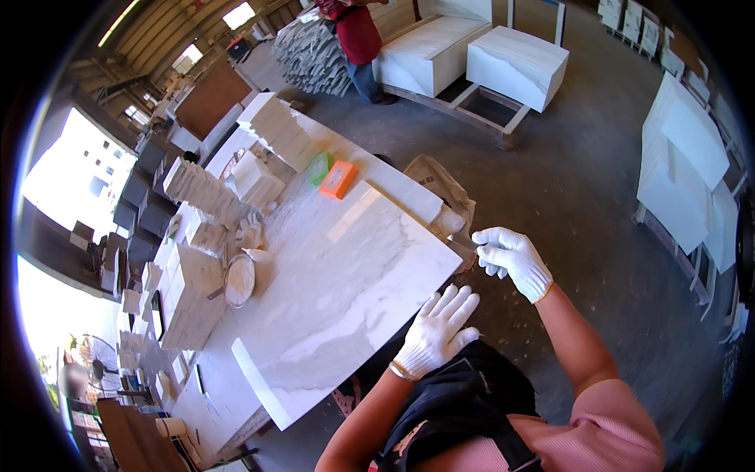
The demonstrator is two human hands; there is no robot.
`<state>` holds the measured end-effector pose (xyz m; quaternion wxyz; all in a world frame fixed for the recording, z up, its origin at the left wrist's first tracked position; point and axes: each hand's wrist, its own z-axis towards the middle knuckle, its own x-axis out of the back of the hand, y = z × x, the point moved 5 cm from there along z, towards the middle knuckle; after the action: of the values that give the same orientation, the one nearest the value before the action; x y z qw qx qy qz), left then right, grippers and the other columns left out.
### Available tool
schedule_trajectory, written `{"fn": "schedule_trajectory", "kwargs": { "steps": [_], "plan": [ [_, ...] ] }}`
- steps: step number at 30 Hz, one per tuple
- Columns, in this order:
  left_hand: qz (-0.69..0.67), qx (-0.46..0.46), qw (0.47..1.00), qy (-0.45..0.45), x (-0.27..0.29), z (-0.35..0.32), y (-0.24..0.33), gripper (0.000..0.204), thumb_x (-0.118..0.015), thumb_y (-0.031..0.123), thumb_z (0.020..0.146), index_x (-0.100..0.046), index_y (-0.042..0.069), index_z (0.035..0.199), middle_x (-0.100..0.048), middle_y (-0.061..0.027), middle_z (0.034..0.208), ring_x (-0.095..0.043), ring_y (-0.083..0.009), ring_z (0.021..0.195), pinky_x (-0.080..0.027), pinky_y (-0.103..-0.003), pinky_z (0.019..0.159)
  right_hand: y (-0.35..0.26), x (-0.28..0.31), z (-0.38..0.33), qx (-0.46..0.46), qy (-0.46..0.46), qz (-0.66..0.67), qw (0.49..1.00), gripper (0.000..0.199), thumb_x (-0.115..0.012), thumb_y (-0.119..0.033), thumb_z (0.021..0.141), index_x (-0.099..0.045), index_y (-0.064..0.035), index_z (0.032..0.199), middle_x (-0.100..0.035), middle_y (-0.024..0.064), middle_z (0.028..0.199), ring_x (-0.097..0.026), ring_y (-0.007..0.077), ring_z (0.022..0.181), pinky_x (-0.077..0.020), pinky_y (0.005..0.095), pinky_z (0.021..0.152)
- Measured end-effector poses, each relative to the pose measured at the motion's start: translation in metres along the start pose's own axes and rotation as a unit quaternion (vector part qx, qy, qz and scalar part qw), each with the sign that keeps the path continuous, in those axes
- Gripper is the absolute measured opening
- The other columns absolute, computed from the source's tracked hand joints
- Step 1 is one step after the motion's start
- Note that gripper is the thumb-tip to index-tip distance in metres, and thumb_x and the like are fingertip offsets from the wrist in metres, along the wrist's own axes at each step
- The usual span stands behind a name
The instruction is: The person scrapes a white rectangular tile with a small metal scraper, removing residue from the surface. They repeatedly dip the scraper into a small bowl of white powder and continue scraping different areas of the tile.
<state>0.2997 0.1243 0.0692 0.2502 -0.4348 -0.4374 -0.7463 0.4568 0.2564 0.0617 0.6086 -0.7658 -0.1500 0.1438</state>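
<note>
A white marble slab (354, 275) with grey veins lies on the worktable. My left hand (436, 334), in a white knit glove, has its fingers stretched out along the slab's near edge. Just past the slab's right corner my right hand (515, 263), gloved the same way, is closed on a scraper (464, 241). Its thin flat blade points toward the slab corner; the handle is hidden in my fingers. An orange block (338, 180) and a green block (318, 168) sit beyond the slab's far edge.
Stacks of cut stone pieces (193, 295) line the table's left side, beside a round bowl (240, 281) of pale material. An open sack (440, 185) stands by the table's right edge. Large slabs (684, 165) lean on a rack at right. A person in red (358, 35) stands farther off.
</note>
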Motion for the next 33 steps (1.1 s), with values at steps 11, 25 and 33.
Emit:
{"fn": "schedule_trajectory", "kwargs": {
  "steps": [11, 25, 33],
  "plan": [
    [0.172, 0.299, 0.938, 0.039, 0.046, -0.135, -0.066, 0.087, -0.076, 0.048, 0.077, -0.046, 0.002, 0.144, -0.042, -0.0219, 0.152, -0.035, -0.0439, 0.141, -0.026, -0.056, 0.114, -0.002, -0.012, 0.01, -0.017, -0.01, 0.002, 1.0, 0.023, -0.068, -0.012, 0.091, -0.071, -0.0087, 0.114, -0.068, 0.0005, 0.083, -0.059, 0.0054, 0.065, -0.0428, 0.0198, 0.055],
    [0.166, 0.339, 0.922, 0.083, 0.048, -0.138, -0.067, 0.084, -0.084, 0.031, 0.067, -0.051, 0.008, 0.141, -0.046, -0.0162, 0.15, -0.039, -0.0398, 0.14, -0.027, -0.055, 0.116, 0.0, -0.042, 0.026, -0.031, -0.035, -0.051, 0.998, 0.026, -0.067, -0.013, 0.092, -0.069, -0.0059, 0.116, -0.07, 0.0023, 0.085, -0.059, 0.0056, 0.065, -0.0431, 0.0202, 0.056],
    [0.181, 0.337, 0.92, 0.078, 0.049, -0.137, -0.067, 0.084, -0.084, 0.028, 0.067, -0.05, 0.007, 0.141, -0.046, -0.017, 0.149, -0.039, -0.0404, 0.139, -0.028, -0.054, 0.115, 0.004, -0.053, 0.039, -0.034, -0.047, -0.065, 0.996, 0.027, -0.067, -0.015, 0.092, -0.069, -0.0057, 0.117, -0.069, 0.002, 0.083, -0.059, 0.0053, 0.065, -0.0426, 0.0199, 0.056]
  ]
}}
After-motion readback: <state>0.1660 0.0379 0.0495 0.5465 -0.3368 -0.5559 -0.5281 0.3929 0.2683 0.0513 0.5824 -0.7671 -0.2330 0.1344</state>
